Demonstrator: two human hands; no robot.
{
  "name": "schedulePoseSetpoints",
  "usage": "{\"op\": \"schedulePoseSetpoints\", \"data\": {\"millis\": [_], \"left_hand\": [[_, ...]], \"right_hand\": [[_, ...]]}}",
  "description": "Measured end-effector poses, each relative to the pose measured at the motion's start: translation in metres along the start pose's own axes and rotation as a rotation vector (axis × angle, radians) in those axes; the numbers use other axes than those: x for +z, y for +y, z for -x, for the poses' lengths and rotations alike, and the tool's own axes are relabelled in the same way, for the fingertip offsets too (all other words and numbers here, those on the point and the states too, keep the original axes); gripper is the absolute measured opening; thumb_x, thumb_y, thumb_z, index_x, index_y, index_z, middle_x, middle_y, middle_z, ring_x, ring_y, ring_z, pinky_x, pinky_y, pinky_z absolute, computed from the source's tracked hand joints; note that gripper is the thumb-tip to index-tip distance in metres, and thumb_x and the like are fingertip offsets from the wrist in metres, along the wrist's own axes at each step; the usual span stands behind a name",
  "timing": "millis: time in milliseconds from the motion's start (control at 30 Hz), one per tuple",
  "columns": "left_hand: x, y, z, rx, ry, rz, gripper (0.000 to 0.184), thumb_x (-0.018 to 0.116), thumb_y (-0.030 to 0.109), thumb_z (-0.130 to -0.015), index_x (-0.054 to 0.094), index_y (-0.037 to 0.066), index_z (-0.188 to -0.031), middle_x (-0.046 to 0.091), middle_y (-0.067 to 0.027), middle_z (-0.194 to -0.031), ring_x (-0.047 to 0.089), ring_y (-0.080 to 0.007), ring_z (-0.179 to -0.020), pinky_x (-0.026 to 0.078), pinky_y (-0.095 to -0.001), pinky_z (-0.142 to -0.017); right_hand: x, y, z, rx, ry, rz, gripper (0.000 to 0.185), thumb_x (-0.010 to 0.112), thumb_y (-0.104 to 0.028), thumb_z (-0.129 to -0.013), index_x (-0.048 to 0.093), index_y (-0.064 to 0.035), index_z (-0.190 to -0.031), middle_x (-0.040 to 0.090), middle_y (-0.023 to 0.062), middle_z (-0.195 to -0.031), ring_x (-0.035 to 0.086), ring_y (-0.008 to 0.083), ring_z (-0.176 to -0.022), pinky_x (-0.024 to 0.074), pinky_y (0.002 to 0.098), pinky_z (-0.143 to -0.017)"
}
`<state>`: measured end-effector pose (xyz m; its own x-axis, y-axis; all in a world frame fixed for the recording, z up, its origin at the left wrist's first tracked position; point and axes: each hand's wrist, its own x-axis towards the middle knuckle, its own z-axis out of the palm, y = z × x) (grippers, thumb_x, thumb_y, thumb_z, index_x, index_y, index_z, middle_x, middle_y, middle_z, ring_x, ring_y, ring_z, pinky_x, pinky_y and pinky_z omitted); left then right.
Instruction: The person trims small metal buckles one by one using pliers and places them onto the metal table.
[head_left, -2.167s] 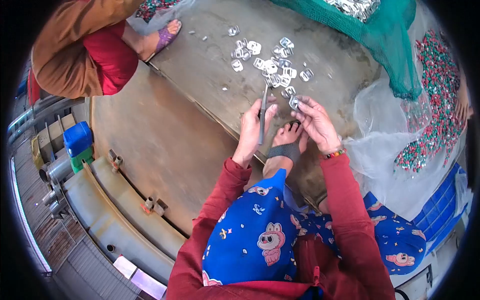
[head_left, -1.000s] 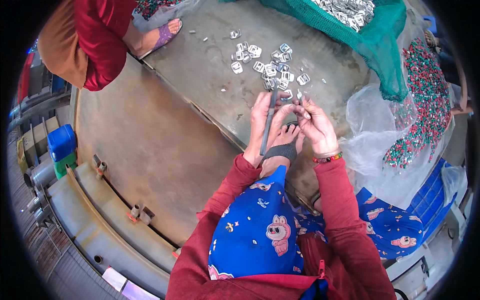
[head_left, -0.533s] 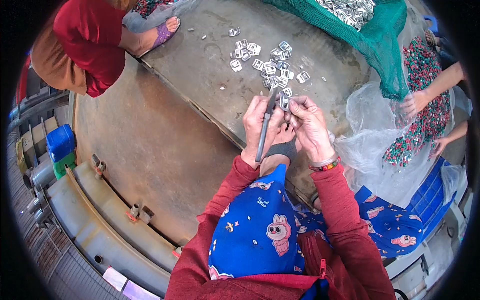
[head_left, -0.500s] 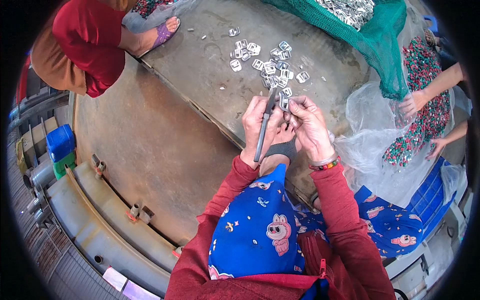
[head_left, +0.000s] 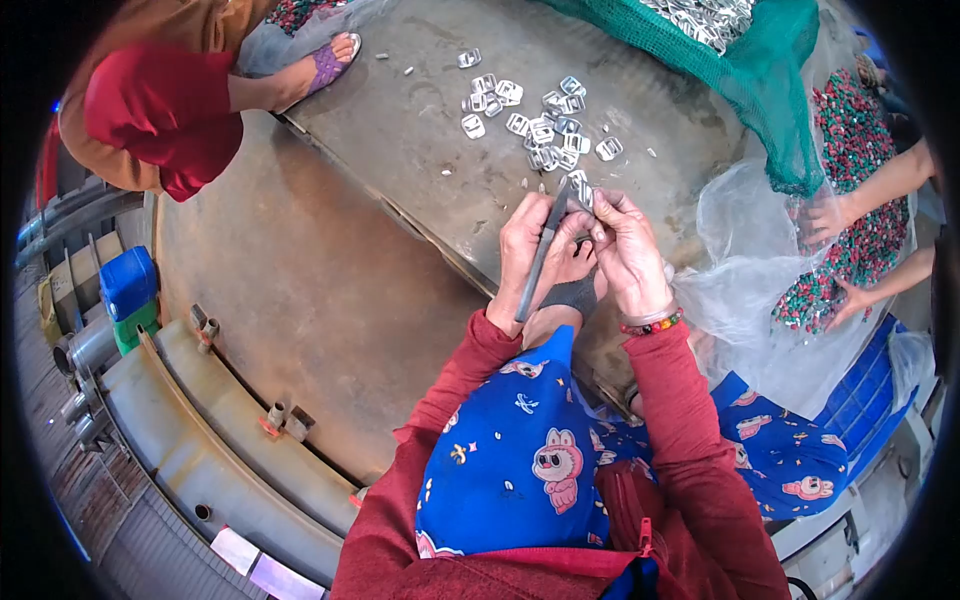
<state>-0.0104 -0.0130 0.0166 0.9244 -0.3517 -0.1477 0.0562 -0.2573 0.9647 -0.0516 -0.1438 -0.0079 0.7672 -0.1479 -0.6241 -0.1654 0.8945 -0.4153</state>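
My left hand (head_left: pixel 530 243) is closed around a long grey metal tool (head_left: pixel 541 262), whose upper end reaches a small silver metal piece (head_left: pixel 581 192). Pinched on that same piece, my right hand (head_left: pixel 628 247) is beside the left one, above a foot. Just beyond both hands, several loose silver pieces (head_left: pixel 541 131) are scattered over the grey metal surface (head_left: pixel 420 150). The contact between tool and piece is partly hidden by the fingers.
Green netting (head_left: pixel 760 95) holds more silver pieces at the top right. A co-worker's hands (head_left: pixel 826 219) touch red and green bits (head_left: pixel 858 150) on clear plastic (head_left: pixel 740 300). A sandalled foot (head_left: pixel 328 67) rests at upper left. Blue container (head_left: pixel 127 281) stands far left.
The silver piece between my hands has moved up slightly, against the tool's upper end. The co-worker's lower hand has shifted left over the red and green bits.
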Motion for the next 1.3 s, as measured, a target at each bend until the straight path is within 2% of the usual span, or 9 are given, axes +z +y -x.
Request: {"op": "schedulePoseSetpoints", "data": {"millis": [67, 333, 533, 667, 767, 967, 1067, 1167, 1300], "left_hand": [[0.005, 0.008, -0.001, -0.09, 0.058, 0.158, 0.012, 0.067, 0.003, -0.082, 0.061, -0.002, -0.092, 0.06, -0.0039, -0.088, 0.059, -0.0085, -0.076, 0.047, -0.0226, -0.069], [-0.005, -0.002, -0.004, 0.134, -0.038, 0.114, 0.025, 0.067, -0.001, -0.08, 0.065, -0.001, -0.105, 0.057, -0.0038, -0.087, 0.058, -0.0106, -0.078, 0.047, -0.0231, -0.067], [0.002, 0.007, 0.0, 0.324, 0.076, -0.216, 0.02, 0.063, -0.003, -0.08, 0.063, -0.002, -0.1, 0.056, -0.0059, -0.084, 0.057, -0.0117, -0.072, 0.046, -0.0237, -0.061], [-0.001, -0.001, -0.003, 0.286, 0.121, -0.086, 0.016, 0.055, -0.004, -0.084, 0.062, -0.002, -0.098, 0.058, -0.0066, -0.086, 0.057, -0.0118, -0.071, 0.046, -0.0243, -0.061], [-0.002, -0.002, -0.002, 0.286, 0.074, -0.102, 0.017, 0.057, -0.002, -0.084, 0.063, -0.002, -0.1, 0.058, -0.0058, -0.087, 0.056, -0.0105, -0.071, 0.045, -0.0237, -0.062], [0.0, 0.009, 0.002, 0.017, 0.02, 0.009, 0.02, 0.065, 0.004, -0.083, 0.066, -0.001, -0.102, 0.057, -0.0028, -0.082, 0.051, -0.0069, -0.069, 0.042, -0.0215, -0.062], [0.0, 0.012, 0.002, -0.062, 0.039, 0.078, 0.016, 0.066, 0.007, -0.081, 0.064, -0.002, -0.094, 0.058, -0.0076, -0.08, 0.06, -0.0135, -0.067, 0.046, -0.025, -0.056], [-0.002, 0.006, 0.004, 0.08, 0.053, -0.153, 0.013, 0.065, 0.004, -0.081, 0.064, -0.002, -0.092, 0.058, -0.0073, -0.08, 0.059, -0.0127, -0.067, 0.046, -0.0246, -0.056], [-0.006, 0.005, -0.002, 0.061, 0.034, 0.027, 0.011, 0.065, 0.002, -0.08, 0.063, -0.002, -0.09, 0.058, -0.0081, -0.079, 0.06, -0.0145, -0.068, 0.047, -0.0267, -0.058]], "right_hand": [[0.008, -0.003, 0.004, 0.011, 0.02, 0.001, 0.003, 0.058, -0.004, -0.089, 0.058, -0.0014, -0.09, 0.062, 0.0061, -0.082, 0.056, 0.0108, -0.065, 0.0446, 0.0184, -0.056], [-0.004, -0.012, 0.008, 0.207, -0.145, -0.023, 0.003, 0.058, -0.004, -0.088, 0.059, -0.0021, -0.091, 0.063, 0.0065, -0.08, 0.056, 0.0112, -0.06, 0.0462, 0.0195, -0.051], [0.006, -0.01, 0.012, 0.138, -0.056, -0.018, 0.003, 0.058, -0.004, -0.088, 0.059, -0.0025, -0.091, 0.063, 0.0063, -0.081, 0.057, 0.0113, -0.06, 0.0474, 0.0189, -0.051], [-0.002, -0.001, 0.014, 0.2, -0.166, -0.023, 0.003, 0.058, -0.004, -0.089, 0.059, -0.0022, -0.091, 0.063, 0.0071, -0.082, 0.057, 0.0121, -0.06, 0.0475, 0.0196, -0.051], [-0.006, 0.0, 0.013, 0.203, -0.122, -0.059, 0.003, 0.058, -0.003, -0.089, 0.059, -0.0015, -0.09, 0.063, 0.0079, -0.084, 0.057, 0.013, -0.062, 0.0475, 0.0203, -0.053], [-0.008, 0.006, 0.008, 0.113, -0.049, -0.138, 0.005, 0.057, -0.002, -0.089, 0.06, -0.0003, -0.092, 0.063, 0.0082, -0.085, 0.057, 0.014, -0.069, 0.0475, 0.0203, -0.057], [-0.003, 0.008, 0.01, 0.075, -0.004, -0.103, 0.005, 0.056, -0.002, -0.089, 0.06, -0.0002, -0.092, 0.063, 0.0085, -0.085, 0.057, 0.0142, -0.069, 0.0479, 0.0208, -0.058], [0.002, 0.01, 0.013, 0.038, 0.037, -0.109, 0.005, 0.056, -0.002, -0.089, 0.06, 0.0, -0.092, 0.063, 0.0088, -0.085, 0.057, 0.0143, -0.068, 0.0474, 0.02, -0.057], [-0.011, 0.006, 0.012, 0.162, -0.124, -0.092, 0.004, 0.057, -0.002, -0.089, 0.06, -0.0009, -0.092, 0.063, 0.0091, -0.084, 0.057, 0.0142, -0.066, 0.0473, 0.0192, -0.055]]}}
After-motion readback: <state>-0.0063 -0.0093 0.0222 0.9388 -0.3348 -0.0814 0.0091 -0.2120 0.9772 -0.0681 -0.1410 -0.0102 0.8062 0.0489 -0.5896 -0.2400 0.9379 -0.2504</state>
